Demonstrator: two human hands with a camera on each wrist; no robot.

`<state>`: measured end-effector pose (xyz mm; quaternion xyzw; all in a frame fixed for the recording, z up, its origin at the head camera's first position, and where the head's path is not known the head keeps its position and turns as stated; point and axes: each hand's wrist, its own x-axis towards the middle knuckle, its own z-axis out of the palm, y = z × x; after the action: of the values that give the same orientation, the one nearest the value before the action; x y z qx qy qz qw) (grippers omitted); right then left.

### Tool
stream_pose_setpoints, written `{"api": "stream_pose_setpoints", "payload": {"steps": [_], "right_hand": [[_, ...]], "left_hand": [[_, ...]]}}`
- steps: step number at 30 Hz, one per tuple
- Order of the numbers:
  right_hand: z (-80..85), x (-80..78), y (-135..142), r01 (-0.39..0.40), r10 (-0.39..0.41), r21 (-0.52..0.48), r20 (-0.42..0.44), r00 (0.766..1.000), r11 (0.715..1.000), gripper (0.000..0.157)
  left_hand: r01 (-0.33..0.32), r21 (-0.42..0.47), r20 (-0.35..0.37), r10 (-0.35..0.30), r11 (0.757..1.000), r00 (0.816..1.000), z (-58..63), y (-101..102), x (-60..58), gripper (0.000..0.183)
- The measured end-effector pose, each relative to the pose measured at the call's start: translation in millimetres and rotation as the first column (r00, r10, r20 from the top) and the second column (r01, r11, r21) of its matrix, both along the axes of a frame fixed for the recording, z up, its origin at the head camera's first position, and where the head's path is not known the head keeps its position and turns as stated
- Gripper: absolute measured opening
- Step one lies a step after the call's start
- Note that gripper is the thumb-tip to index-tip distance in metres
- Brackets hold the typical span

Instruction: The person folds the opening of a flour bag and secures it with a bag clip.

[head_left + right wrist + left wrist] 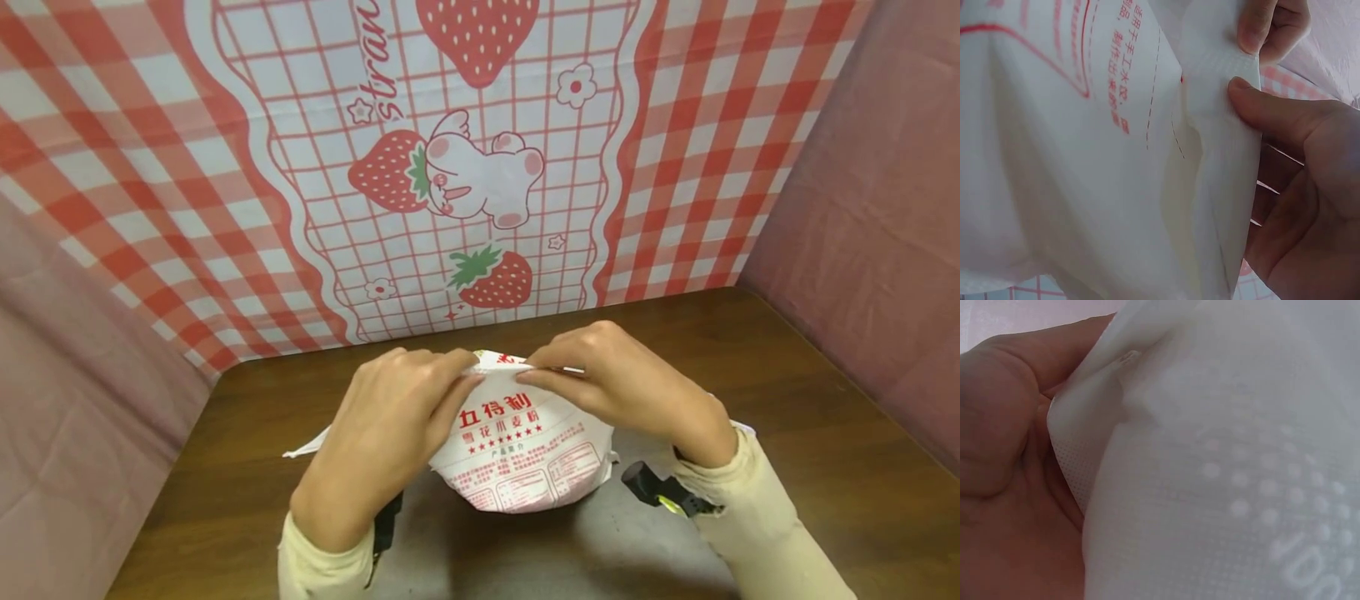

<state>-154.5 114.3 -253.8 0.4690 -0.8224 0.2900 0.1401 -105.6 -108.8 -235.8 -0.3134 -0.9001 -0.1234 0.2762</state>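
Note:
A white flour bag with red Chinese lettering stands between the two hands in the head view. My left hand pinches its top edge left of the middle, thumb towards me. On the other side my right hand pinches the same edge a short gap away. Seen from the right wrist, the top band of the bag looks folded flat, and both thumbs press on it. In the left wrist view, pale bag material covers most of the picture and hides the fingertips.
Under the bag lies a grey surface on the brown wooden table. A white pointed edge shows beside the left wrist. Behind the table hangs a red-and-white checked strawberry cloth, with pink curtains at the sides.

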Motion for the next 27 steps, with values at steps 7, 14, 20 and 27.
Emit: {"api": "stream_pose_setpoints", "payload": {"steps": [7,14,20,27], "right_hand": [[0.2,-0.3,3.0,0.023,-0.026,0.04,0.094,0.995,0.999,0.012],[-0.4,-1.4,4.6,0.02,-0.023,0.051,0.049,0.999,0.998,0.012],[2.4,-1.3,11.7,0.044,-0.051,0.08,0.089,0.995,0.996,0.012],[6.1,-2.2,23.5,0.027,-0.036,0.083,0.106,0.994,0.996,0.008]], "left_hand": [[-0.013,0.003,0.0,0.013,1.0,1.0,0.6,-0.9,-1.6,0.011],[-0.013,0.004,0.0,0.013,1.0,1.0,-0.2,-1.1,-1.8,0.012],[-0.002,0.013,-0.007,0.002,1.0,1.0,0.0,-1.4,-3.3,0.011],[0.0,0.017,-0.009,0.0,1.0,1.0,-1.1,-1.1,-3.7,0.011]]}}
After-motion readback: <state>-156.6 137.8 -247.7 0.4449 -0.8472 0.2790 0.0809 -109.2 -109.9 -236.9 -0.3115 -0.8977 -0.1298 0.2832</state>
